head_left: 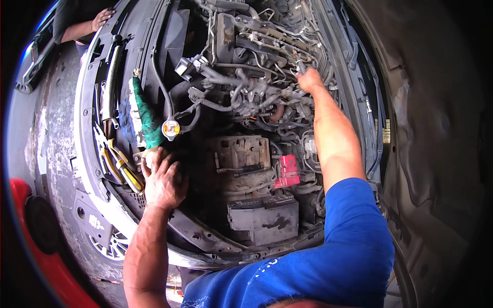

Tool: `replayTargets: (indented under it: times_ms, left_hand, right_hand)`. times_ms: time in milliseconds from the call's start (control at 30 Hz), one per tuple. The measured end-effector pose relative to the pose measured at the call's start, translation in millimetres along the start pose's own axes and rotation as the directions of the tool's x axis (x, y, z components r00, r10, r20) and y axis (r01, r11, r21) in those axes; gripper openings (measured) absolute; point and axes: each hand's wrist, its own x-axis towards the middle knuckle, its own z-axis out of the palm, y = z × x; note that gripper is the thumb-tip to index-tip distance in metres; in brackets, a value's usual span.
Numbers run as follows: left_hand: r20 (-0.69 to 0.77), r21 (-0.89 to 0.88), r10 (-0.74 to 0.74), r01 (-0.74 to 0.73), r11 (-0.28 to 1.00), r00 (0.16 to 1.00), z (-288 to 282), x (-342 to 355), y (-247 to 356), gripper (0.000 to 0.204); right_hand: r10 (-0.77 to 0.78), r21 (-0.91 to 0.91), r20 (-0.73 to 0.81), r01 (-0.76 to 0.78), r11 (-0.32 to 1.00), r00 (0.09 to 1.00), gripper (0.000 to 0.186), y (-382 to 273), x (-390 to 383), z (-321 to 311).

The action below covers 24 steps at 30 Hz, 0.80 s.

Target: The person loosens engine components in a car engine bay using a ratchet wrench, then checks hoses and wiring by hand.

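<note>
My right hand reaches over the far side of the engine. Its fingers are closed round a short grey cylindrical piece, whose kind I cannot make out. My left hand leans on the front panel of the engine bay, fingers bent but apart, with nothing visible in it. Its fingertips are by the lower end of a green cloth that lies along the panel. Close to that hand rest yellow-handled pliers. A coolant cap with an orange and white label sits just above it.
Long metal tools lie along the front panel. Below the hoses are a rusty battery tray, a red plastic cover and a black box. Another person's hand rests on the car's far front corner.
</note>
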Motion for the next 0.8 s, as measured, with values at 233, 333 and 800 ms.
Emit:
replayTargets:
  times_ms: [233, 333, 800]
  left_hand:
    - [-0.006, 0.007, -0.004, 0.004, 1.0, 1.0, -5, 2, 4, 0.041]
    - [0.008, 0.033, 0.021, -0.021, 0.999, 1.0, -3, 3, 4, 0.041]
    - [0.008, 0.061, -0.019, 0.019, 0.998, 1.0, -3, 3, 9, 0.044]
  right_hand:
    - [-0.016, -0.116, -0.124, 0.001, 0.993, 0.992, 0.046, -6, -5, 3]
    - [-0.008, -0.091, -0.106, -0.002, 0.996, 0.994, 0.047, 5, -6, 18]
    - [-0.022, 0.281, 0.029, 0.013, 0.96, 0.999, 0.049, 57, -8, 14]
